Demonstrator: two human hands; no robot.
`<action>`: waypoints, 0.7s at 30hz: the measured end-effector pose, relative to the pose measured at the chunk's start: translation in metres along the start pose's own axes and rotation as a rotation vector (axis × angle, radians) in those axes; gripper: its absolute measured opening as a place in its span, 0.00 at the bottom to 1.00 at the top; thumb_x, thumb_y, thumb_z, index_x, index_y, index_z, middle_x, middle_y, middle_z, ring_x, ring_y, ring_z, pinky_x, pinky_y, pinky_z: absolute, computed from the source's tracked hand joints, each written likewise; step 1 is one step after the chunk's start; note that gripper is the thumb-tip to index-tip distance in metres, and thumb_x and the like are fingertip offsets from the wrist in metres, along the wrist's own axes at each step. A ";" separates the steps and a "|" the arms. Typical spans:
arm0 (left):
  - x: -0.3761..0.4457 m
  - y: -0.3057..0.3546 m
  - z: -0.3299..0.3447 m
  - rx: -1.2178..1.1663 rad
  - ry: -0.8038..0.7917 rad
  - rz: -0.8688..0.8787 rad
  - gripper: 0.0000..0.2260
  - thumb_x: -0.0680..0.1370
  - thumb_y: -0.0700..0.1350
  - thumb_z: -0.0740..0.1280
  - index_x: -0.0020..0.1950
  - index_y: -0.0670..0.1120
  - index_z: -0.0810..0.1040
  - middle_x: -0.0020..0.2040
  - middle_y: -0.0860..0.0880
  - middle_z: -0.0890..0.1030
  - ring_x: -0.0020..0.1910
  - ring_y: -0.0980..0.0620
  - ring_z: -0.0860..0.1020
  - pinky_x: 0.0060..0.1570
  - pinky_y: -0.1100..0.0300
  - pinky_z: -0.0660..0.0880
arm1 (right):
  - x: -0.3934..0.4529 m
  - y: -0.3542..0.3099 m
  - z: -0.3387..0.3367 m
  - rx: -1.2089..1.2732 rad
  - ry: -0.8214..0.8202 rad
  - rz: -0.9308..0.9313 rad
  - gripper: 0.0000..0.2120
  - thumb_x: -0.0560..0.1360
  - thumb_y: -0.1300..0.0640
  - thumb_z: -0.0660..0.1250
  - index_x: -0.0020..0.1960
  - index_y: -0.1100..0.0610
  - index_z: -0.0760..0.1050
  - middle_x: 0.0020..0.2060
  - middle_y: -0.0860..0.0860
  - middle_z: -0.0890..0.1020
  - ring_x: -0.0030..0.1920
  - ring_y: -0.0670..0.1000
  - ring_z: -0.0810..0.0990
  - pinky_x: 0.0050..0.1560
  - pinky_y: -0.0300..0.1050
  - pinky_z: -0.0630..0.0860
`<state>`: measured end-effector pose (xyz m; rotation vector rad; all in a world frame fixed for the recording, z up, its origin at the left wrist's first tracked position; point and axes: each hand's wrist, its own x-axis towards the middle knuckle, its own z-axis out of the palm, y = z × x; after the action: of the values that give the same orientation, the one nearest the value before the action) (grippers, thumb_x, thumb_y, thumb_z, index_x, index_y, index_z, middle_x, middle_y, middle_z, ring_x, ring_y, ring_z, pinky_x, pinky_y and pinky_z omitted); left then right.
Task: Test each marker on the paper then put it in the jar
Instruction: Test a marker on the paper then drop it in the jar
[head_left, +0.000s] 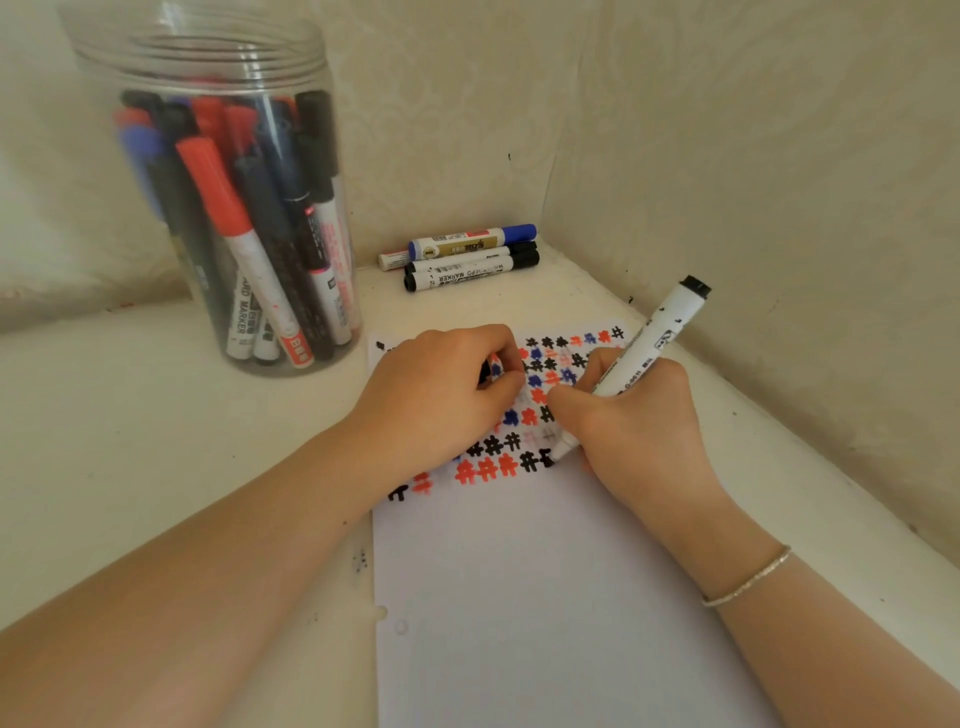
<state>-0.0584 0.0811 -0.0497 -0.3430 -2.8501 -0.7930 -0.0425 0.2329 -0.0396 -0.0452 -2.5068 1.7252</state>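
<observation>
My right hand (639, 415) has its grip clamped on a marker (631, 366), tip touching the paper (545, 597) among the hash marks. My left hand (441, 395) curls around a small cap (mostly hidden). The jar (228, 208) stands far left on the table (156, 441), spare markers (467, 257) beyond.

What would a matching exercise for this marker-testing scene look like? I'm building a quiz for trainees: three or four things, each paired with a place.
Things:
1. jar
2. loose markers
3. black marker
4. cap

Places:
A. in the left hand
B. far corner by the wall
C. left of the paper
D. in the right hand

Pairs: 1-C, 2-B, 3-D, 4-A
</observation>
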 end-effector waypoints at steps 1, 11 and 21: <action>0.000 0.000 0.000 0.001 -0.002 0.001 0.05 0.79 0.52 0.62 0.51 0.56 0.77 0.34 0.55 0.76 0.33 0.58 0.74 0.30 0.63 0.65 | 0.001 0.000 0.000 0.019 0.014 0.008 0.08 0.67 0.67 0.67 0.34 0.61 0.69 0.27 0.60 0.71 0.23 0.48 0.64 0.22 0.35 0.63; -0.002 0.004 -0.005 -0.017 -0.046 -0.004 0.07 0.78 0.48 0.60 0.52 0.55 0.76 0.29 0.55 0.74 0.27 0.59 0.71 0.28 0.64 0.61 | 0.002 0.000 0.000 0.108 0.012 0.009 0.10 0.68 0.69 0.66 0.35 0.60 0.67 0.24 0.56 0.71 0.21 0.46 0.64 0.20 0.34 0.63; -0.009 0.012 -0.006 -0.421 -0.088 0.070 0.24 0.80 0.41 0.63 0.71 0.59 0.59 0.56 0.60 0.79 0.50 0.61 0.80 0.51 0.64 0.78 | 0.010 0.001 -0.021 1.019 -0.095 0.129 0.10 0.73 0.58 0.66 0.33 0.58 0.78 0.33 0.53 0.81 0.32 0.52 0.80 0.36 0.43 0.79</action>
<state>-0.0457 0.0861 -0.0405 -0.5385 -2.7094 -1.3948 -0.0502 0.2533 -0.0321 -0.0444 -1.4065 2.8586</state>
